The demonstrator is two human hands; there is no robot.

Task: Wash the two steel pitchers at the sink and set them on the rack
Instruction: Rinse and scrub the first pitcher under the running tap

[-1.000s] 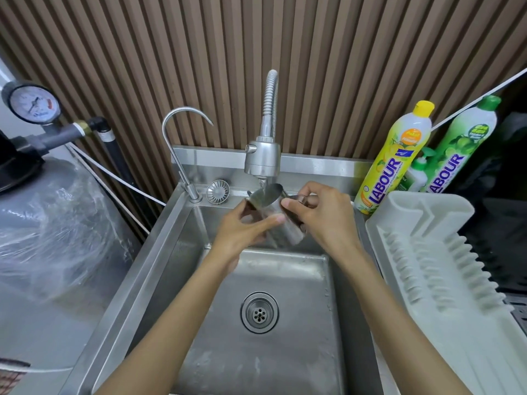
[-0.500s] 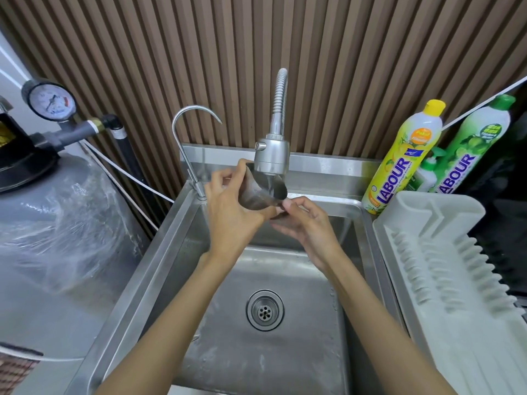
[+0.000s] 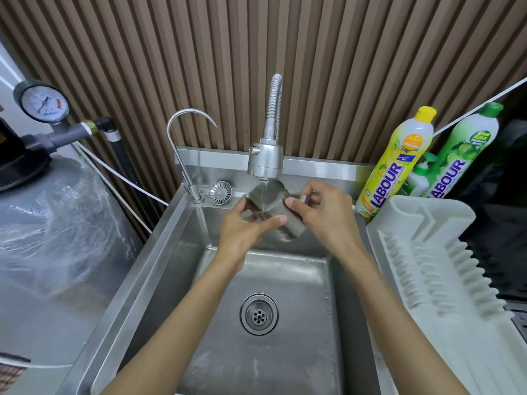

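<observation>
One steel pitcher is held over the sink, right under the faucet head. A thin stream of water falls into its open mouth. The pitcher is tilted: its long axis runs from the mouth, up and left toward the faucet, to the base, down and right toward the right wrist.

The left hand wraps the body from the left, thumb laid across the front and fingers curled round behind the rim. The right hand grips from the right side, fingers curled at what looks like the handle; the handle itself is mostly hidden, so I can't confirm it. Both hands touch the pitcher.

Step, as a judgement: rinsing the first pitcher, inside. The second pitcher is not in view.

The rack sits on the worktop just right of the sink, and no pitcher is on the part that shows. The right hand is the nearer one to the rack, so the carry would likely go rightward with it, and the pitcher needs tipping out first.

Containers:
- The pitcher is taking water; its level can't be seen.
- The sink basin is wet, with no standing water, and the drain is open.

Two soap bottles stand behind the rack.
</observation>
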